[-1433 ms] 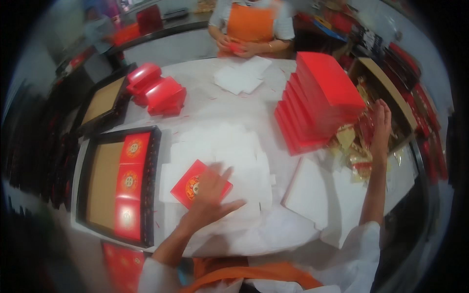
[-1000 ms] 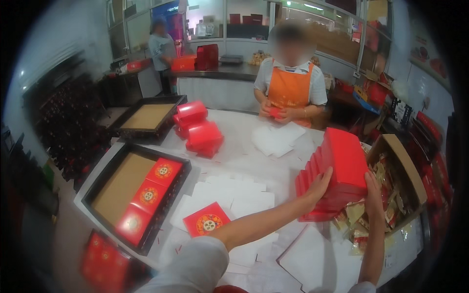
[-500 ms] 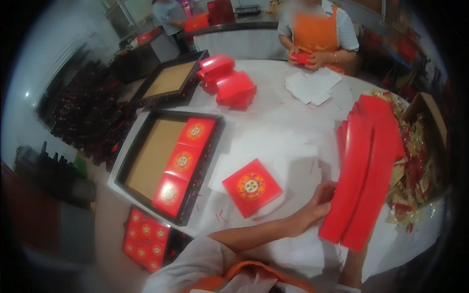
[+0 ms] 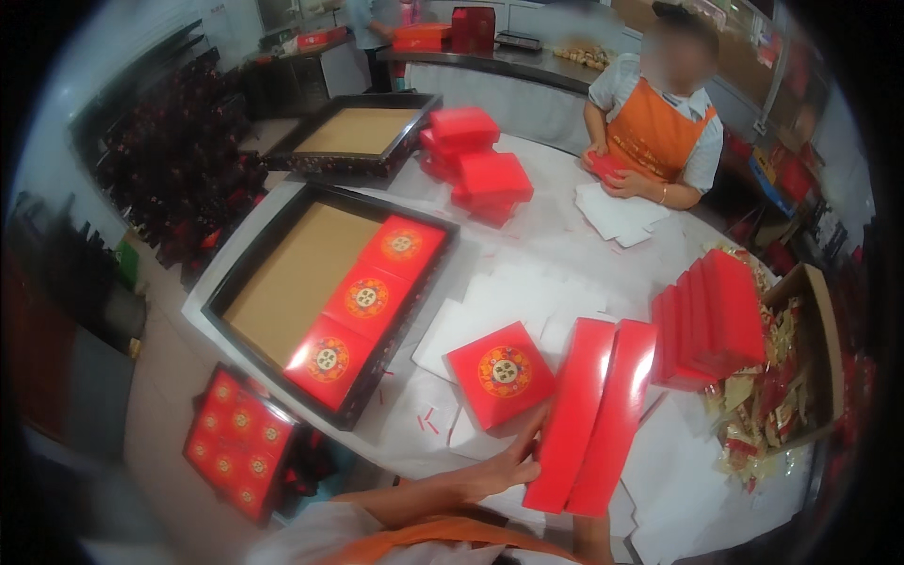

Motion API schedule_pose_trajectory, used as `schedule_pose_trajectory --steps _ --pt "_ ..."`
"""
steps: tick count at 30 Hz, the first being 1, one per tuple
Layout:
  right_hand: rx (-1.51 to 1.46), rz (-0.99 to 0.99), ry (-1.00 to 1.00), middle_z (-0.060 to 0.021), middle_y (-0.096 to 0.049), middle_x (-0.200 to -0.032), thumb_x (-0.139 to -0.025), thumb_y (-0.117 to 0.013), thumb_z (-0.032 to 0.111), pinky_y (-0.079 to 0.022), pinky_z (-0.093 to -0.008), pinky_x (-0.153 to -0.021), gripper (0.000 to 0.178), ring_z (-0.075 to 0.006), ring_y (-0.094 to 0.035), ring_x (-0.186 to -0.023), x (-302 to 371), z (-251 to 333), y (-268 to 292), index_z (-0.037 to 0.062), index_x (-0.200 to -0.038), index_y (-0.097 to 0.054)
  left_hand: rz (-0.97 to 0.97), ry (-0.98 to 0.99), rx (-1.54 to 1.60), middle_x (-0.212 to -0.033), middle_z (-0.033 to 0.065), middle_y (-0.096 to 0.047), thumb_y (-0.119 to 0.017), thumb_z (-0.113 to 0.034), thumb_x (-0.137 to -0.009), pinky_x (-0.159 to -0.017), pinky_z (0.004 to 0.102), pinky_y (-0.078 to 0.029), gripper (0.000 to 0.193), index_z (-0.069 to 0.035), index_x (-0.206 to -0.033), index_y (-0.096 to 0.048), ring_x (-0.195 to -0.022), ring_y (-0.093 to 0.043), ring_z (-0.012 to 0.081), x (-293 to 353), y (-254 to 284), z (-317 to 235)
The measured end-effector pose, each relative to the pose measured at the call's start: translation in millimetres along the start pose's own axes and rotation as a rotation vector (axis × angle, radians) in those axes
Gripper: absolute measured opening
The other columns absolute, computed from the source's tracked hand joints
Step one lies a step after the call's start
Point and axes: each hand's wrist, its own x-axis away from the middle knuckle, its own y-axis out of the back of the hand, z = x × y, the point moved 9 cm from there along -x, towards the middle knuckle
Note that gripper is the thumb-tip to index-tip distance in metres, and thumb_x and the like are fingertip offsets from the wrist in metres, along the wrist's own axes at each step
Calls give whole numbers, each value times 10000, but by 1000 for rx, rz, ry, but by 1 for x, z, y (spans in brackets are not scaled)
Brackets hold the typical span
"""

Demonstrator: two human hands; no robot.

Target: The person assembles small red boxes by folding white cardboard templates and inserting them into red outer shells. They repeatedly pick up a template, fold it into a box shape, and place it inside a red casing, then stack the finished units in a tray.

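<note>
Left hand (image 4: 507,468) clutches two long, plain, shiny red boxes (image 4: 573,414); right hand's hidden, can't tell its grip.

Long red blocks (image 4: 572,414) have left the stack (image 4: 708,318).

The pair of long red boxes (image 4: 589,419) at the near side hides the right hand entirely, leaving only a bit of the right forearm (image 4: 592,541) before the lower edge crops it, and covers some fingertips of the left hand (image 4: 508,468). Far off, the top edge cuts away the head of a standing person (image 4: 365,38), while the seated co-worker's (image 4: 650,122) face is blurred. The dark pile (image 4: 179,174) at left is too murky to make out, and the thin red scraps (image 4: 428,421) on the bench (image 4: 400,410) are too small to identify.
</note>
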Motion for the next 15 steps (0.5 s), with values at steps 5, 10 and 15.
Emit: schedule_pose_trajectory --steps 5,10,15 --pt "46 -47 -6 -104 -509 -1113 -888 -443 246 -458 -316 -742 371 -219 -551 -874 14 -4 10 44 -1200 -439 -26 -4 49 -1437 91 36 -618 -501 -712 -1015 442 -240 1043 -200 -1383 121 -1321 -46 285 10 7 2" --pt "61 -32 -16 -101 -515 -1097 -886 -447 252 -462 -313 -720 371 -213 -553 -851 -9 -9 -1 46 -1195 -443 -3 -107 5 -1438 94 70 -662 -441 -688 -1025 465 -222 1069 -196 -1384 112 -1328 -7 295 8 -1 1" --pt "231 -32 -53 -97 -521 -1082 -884 -450 258 -466 -311 -698 371 -207 -556 -828 -19 -15 -5 48 -1190 -447 -104 -41 271 -1441 103 -56 -676 -410 -649 -1056 397 -135 1077 -124 -1397 44 -1324 -94 255 10 18 9"
